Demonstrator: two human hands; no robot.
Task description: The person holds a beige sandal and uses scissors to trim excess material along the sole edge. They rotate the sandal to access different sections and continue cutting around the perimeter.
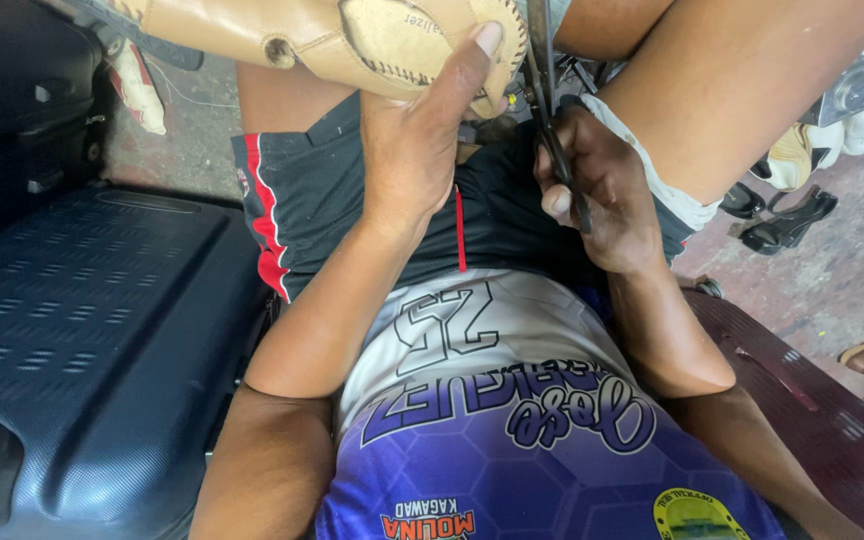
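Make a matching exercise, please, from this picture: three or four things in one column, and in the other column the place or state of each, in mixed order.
Things:
1. tan leather shoe
2. scissors
3. dark blue suitcase
4. black shoes

Places or states:
A. on the floor at the right
B. gripped in the right hand
C. lying at the person's left side
D. held up by the left hand

Pairs: 1-D, 2-B, 3-C, 4-A

Suitcase [82,330] lies left of the lap (shoes [787,220] on floor, right)
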